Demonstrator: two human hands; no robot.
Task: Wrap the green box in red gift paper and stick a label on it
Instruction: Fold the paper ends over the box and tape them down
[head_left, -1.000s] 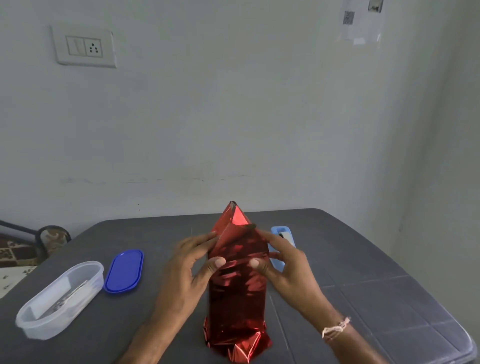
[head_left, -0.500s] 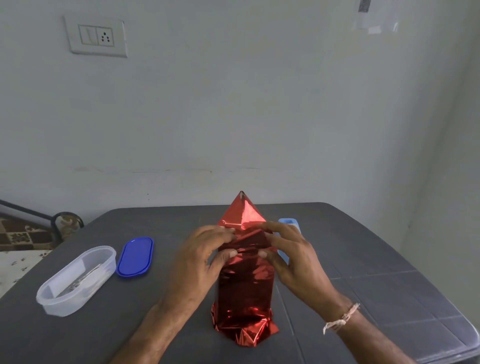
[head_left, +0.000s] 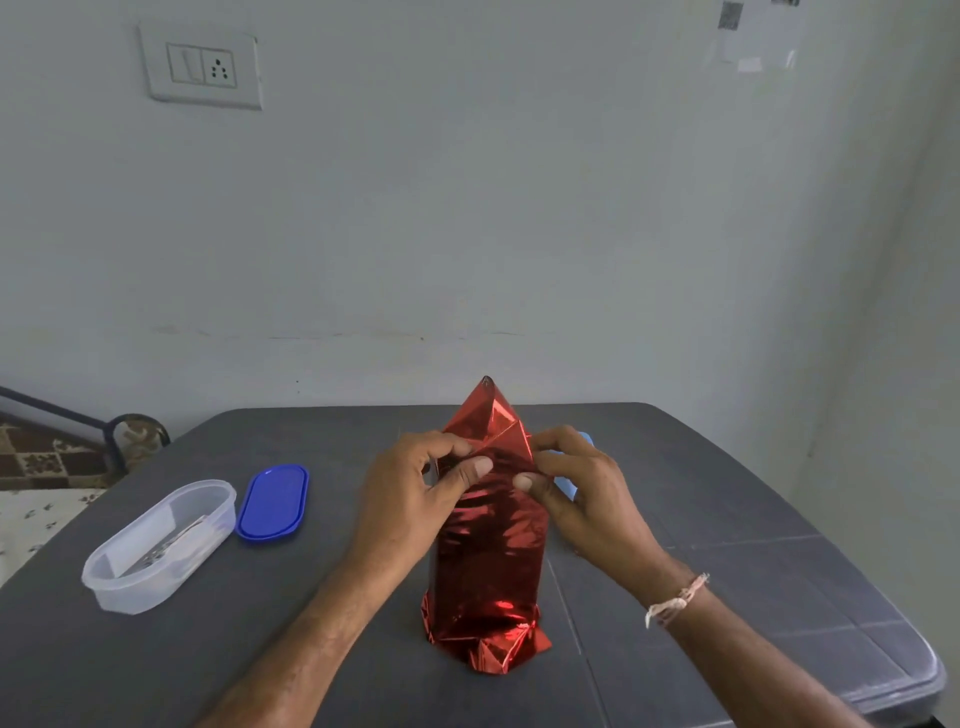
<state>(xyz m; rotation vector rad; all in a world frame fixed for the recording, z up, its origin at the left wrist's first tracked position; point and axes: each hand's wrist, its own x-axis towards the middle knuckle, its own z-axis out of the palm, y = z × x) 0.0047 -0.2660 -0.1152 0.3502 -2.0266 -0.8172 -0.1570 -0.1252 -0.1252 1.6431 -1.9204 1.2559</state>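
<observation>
A tall box wrapped in shiny red gift paper (head_left: 488, 551) stands upright on the dark grey table (head_left: 727, 519), its green surface fully hidden. The paper's top end rises in a pointed triangular flap, and its bottom end is crumpled outward on the table. My left hand (head_left: 415, 493) grips the upper left of the parcel, thumb on the front and fingers curled over the fold. My right hand (head_left: 582, 493) pinches the upper right corner of the fold between thumb and fingers. No label is visible.
A clear oval plastic container (head_left: 161, 545) holding metal items sits at the left, its blue lid (head_left: 274, 503) beside it. A light blue object (head_left: 569, 478) lies behind my right hand, mostly hidden. The wall is close behind the table.
Both hands moved up from the parcel's sides to the base of the top flap and now press the fold in. The view has shifted slightly closer.
</observation>
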